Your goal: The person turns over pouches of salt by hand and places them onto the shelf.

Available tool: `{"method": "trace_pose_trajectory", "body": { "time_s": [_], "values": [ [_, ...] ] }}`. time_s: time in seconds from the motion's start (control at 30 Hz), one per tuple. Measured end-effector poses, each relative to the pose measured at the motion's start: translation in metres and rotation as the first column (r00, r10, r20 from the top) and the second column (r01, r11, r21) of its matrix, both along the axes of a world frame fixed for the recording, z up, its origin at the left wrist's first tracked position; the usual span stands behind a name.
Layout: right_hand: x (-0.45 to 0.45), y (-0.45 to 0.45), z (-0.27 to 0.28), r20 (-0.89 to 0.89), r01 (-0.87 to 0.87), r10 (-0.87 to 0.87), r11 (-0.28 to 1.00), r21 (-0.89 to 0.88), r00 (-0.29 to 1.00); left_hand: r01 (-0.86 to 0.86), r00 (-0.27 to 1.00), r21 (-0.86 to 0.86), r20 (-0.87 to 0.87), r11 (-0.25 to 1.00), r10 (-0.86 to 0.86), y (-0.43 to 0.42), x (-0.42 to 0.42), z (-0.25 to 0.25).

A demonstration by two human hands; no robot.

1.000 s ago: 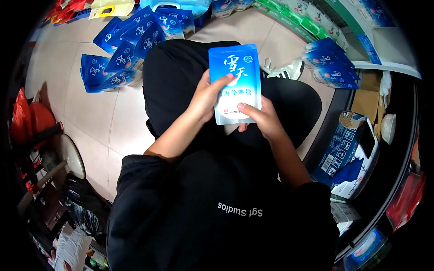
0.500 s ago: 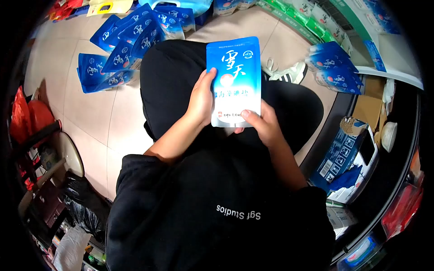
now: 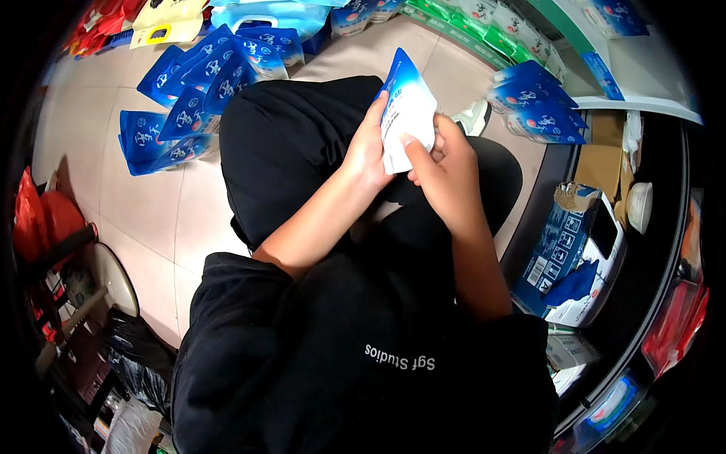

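A blue-and-white salt pouch [image 3: 409, 113] is held above my crossed legs, turned at an angle so its front shows foreshortened. My left hand [image 3: 367, 150] grips its left edge, thumb along the side. On the lower right, my right hand [image 3: 448, 165] pinches the pouch, its thumb lying across the white part. Some of the fingers of both hands are hidden behind it. To the left on the floor, several similar blue pouches [image 3: 188, 113] stand and lean together. Another group of blue pouches [image 3: 538, 104] stands to the right, beyond my knee.
Shelving with green-and-white packs [image 3: 495, 23] runs along the upper right. An opened blue-and-white carton [image 3: 561, 253] sits on the low shelf at right. Black plastic bags [image 3: 136, 356] and red bags [image 3: 57, 219] are at left. Tiled floor [image 3: 144, 219] surrounds my legs.
The salt pouch has gone from facing me flat to being tilted and turned sideways, slightly higher. Both hands have rotated with it and still hold it.
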State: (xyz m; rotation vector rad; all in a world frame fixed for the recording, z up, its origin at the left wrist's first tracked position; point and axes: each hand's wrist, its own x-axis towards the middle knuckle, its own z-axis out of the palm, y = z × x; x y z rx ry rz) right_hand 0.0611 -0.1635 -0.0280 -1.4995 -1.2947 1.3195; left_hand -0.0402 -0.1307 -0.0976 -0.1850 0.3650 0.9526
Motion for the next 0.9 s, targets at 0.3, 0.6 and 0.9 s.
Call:
{"method": "trace_pose_trajectory", "body": {
  "time_s": [0.3, 0.6, 0.9],
  "values": [
    [0.007, -0.005, -0.004, 0.120, 0.007, -0.019, 0.995, 0.098, 0.993, -0.056, 0.996, -0.073, 0.061, 0.996, 0.061, 0.000, 0.018, -0.011],
    [0.003, -0.008, -0.014, 0.343, 0.009, -0.113, 0.957, 0.289, 0.933, 0.060, 0.969, -0.058, 0.243, 0.997, -0.044, 0.009, 0.024, -0.013],
    [-0.006, 0.008, -0.030, 0.293, 0.104, -0.224, 0.921, 0.376, 0.929, 0.035, 0.997, 0.082, -0.071, 0.996, -0.029, 0.029, 0.021, -0.018]
  ]
}}
